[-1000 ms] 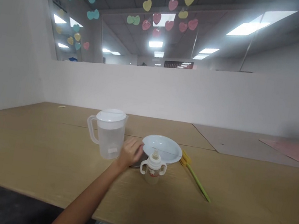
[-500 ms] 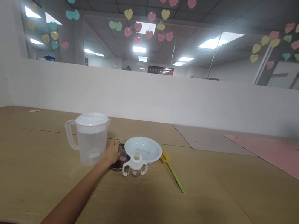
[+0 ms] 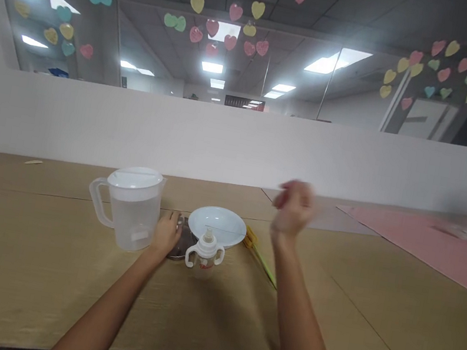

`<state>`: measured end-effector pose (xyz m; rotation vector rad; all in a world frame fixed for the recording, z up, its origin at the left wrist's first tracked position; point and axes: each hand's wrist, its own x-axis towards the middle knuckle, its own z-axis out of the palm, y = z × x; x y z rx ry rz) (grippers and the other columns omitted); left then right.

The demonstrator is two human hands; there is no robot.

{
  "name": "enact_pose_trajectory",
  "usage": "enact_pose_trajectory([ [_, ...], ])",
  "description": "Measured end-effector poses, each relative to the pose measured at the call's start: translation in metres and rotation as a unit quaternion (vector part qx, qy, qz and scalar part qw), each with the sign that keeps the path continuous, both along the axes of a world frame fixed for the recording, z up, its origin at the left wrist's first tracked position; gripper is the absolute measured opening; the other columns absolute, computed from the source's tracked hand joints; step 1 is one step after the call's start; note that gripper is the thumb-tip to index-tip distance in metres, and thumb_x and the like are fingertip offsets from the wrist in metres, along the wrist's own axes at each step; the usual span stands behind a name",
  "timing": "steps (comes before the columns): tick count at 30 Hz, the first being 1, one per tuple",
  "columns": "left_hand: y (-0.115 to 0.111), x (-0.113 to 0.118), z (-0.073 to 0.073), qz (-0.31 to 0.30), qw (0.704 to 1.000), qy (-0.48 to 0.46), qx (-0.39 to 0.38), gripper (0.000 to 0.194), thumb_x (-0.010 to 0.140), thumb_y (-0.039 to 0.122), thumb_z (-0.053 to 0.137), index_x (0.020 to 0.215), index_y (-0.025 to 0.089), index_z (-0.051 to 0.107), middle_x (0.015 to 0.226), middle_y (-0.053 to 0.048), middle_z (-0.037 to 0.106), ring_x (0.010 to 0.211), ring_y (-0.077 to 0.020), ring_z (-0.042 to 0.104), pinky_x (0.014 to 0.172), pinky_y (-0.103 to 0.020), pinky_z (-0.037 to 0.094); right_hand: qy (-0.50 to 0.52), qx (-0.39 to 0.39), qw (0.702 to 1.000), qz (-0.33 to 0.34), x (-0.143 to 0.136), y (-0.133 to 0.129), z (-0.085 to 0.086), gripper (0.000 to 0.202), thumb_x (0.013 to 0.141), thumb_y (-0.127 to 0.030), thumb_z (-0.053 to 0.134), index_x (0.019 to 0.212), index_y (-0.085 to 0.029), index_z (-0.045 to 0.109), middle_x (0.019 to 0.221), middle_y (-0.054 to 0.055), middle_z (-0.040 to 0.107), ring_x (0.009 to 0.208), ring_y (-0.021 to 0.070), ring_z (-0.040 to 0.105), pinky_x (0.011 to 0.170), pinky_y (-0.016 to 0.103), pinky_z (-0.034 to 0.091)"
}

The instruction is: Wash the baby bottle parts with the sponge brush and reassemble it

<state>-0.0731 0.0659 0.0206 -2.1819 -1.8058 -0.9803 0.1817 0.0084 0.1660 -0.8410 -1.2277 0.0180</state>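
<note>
Dish (image 3: pixel 184 245): dark, round-looking, flat on worktop (image 3: pixel 209 320); long axis cannot be told. Location: between jug (image 3: pixel 136 215) and bottle (image 3: pixel 205 254), beside plate (image 3: pixel 225 221), well apart from worktop's front edge.
Left hand (image 3: pixel 167 233): fingers at dish's left rim; grip unclear.
Right hand (image 3: pixel 294 209): raised beyond stick (image 3: pixel 263 263), blurred; grip cannot be told.
Jug, bottle flank dish; worktop extends frontward.

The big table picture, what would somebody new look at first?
Probably the colorful heart stickers, scattered over the glass above the white wall. Next, maybe the blurry right hand, raised above the right side of the table. Then perhaps the white-lidded pitcher on the left and the two-handled baby bottle in front of the white plate.
</note>
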Motion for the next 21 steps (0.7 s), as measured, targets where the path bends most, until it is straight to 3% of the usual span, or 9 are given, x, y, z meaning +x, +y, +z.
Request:
enact_pose_trajectory([
  [3, -0.006, 0.001, 0.008, -0.029, 0.986, -0.038, 0.16, 0.032, 0.088, 0.027, 0.047, 0.118, 0.017, 0.046, 0.114, -0.013, 0.057, 0.108, -0.0271, 0.054, 0.091, -0.04, 0.045, -0.047, -0.08, 0.995, 0.037, -0.024, 0.025, -0.033, 0.037, 0.084, -0.042, 0.044, 0.065, -0.016, 0.062, 0.05, -0.002, 0.046, 0.05, 0.0106, 0.046, 0.048, 0.022, 0.035],
  [6, -0.012, 0.004, 0.014, -0.087, 0.951, -0.061, 0.291, 0.036, 0.089, 0.028, 0.047, 0.122, 0.016, 0.044, 0.119, -0.015, 0.055, 0.115, -0.0271, 0.052, 0.095, -0.043, 0.045, -0.104, -0.153, 0.981, 0.059, -0.038, 0.039, -0.064, 0.035, 0.081, -0.041, 0.044, 0.062, -0.017, 0.061, 0.049, -0.003, 0.048, 0.051, 0.0109, 0.046, 0.051, 0.022, 0.035],
  [8, -0.016, 0.006, 0.015, -0.126, 0.934, -0.064, 0.329, 0.037, 0.089, 0.025, 0.047, 0.124, 0.015, 0.041, 0.122, -0.016, 0.053, 0.117, -0.0259, 0.051, 0.096, -0.042, 0.045, -0.137, -0.168, 0.973, 0.076, -0.043, 0.041, -0.076, 0.032, 0.081, -0.04, 0.045, 0.066, -0.017, 0.062, 0.055, -0.001, 0.055, 0.055, 0.012, 0.05, 0.055, 0.023, 0.038],
  [11, -0.02, 0.009, 0.013, -0.169, 0.92, -0.056, 0.349, 0.039, 0.089, 0.021, 0.047, 0.127, 0.016, 0.038, 0.126, -0.018, 0.051, 0.121, -0.0247, 0.049, 0.095, -0.041, 0.047, -0.162, -0.171, 0.962, 0.138, -0.049, 0.035, -0.083, 0.028, 0.082, -0.041, 0.048, 0.08, -0.018, 0.066, 0.076, 0.003, 0.067, 0.069, 0.0147, 0.059, 0.067, 0.026, 0.045],
  [16, -0.022, 0.011, 0.013, -0.188, 0.905, -0.092, 0.371, 0.04, 0.09, 0.02, 0.047, 0.127, 0.017, 0.034, 0.127, -0.018, 0.049, 0.123, -0.0244, 0.047, 0.095, -0.043, 0.047, -0.157, -0.192, 0.934, 0.256, -0.061, 0.024, -0.081, 0.035, 0.087, -0.045, 0.045, 0.106, -0.02, 0.061, 0.098, 0.005, 0.068, 0.092, 0.0176, 0.062, 0.083, 0.03, 0.047],
  [19, -0.027, 0.014, 0.02, -0.197, 0.893, -0.118, 0.387, 0.041, 0.089, 0.02, 0.048, 0.128, 0.017, 0.034, 0.125, -0.017, 0.051, 0.121, -0.0236, 0.048, 0.096, -0.043, 0.046, -0.161, -0.182, 0.932, 0.269, -0.064, 0.018, -0.079, 0.038, 0.089, -0.045, 0.043, 0.115, -0.021, 0.057, 0.106, 0.006, 0.066, 0.1, 0.0184, 0.06, 0.087, 0.031, 0.046],
  [21, -0.033, 0.019, 0.024, -0.208, 0.886, -0.119, 0.398, 0.043, 0.089, 0.022, 0.049, 0.129, 0.016, 0.035, 0.124, -0.017, 0.051, 0.12, -0.0236, 0.049, 0.097, -0.043, 0.046, -0.173, -0.128, 0.947, 0.239, -0.064, 0.013, -0.08, 0.039, 0.09, -0.045, 0.042, 0.119, -0.021, 0.055, 0.114, 0.008, 0.063, 0.106, 0.0196, 0.058, 0.092, 0.034, 0.044],
])
